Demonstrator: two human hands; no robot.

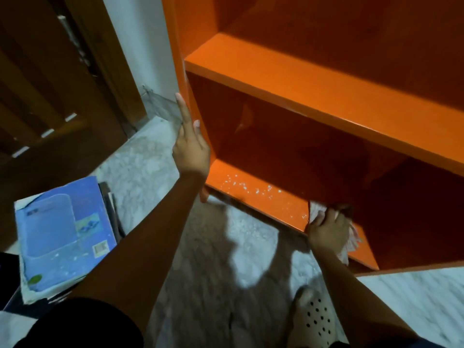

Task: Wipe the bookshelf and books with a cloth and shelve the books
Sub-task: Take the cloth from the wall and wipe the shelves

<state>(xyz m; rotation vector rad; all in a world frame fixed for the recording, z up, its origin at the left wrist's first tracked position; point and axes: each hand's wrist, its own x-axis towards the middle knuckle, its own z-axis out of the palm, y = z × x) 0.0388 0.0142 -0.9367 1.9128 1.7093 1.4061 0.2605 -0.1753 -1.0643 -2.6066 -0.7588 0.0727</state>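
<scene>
Cloth in right hand on shelf; books flat

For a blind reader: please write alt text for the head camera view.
A person's right hand holds a cloth on the lowest board of an orange bookshelf, while the left hand rests against its side panel. Books lie stacked on the floor.

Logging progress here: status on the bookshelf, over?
Left hand flat against bookshelf side. Right hand grips cloth on bottom shelf. White specks ahead; books on floor.
</scene>
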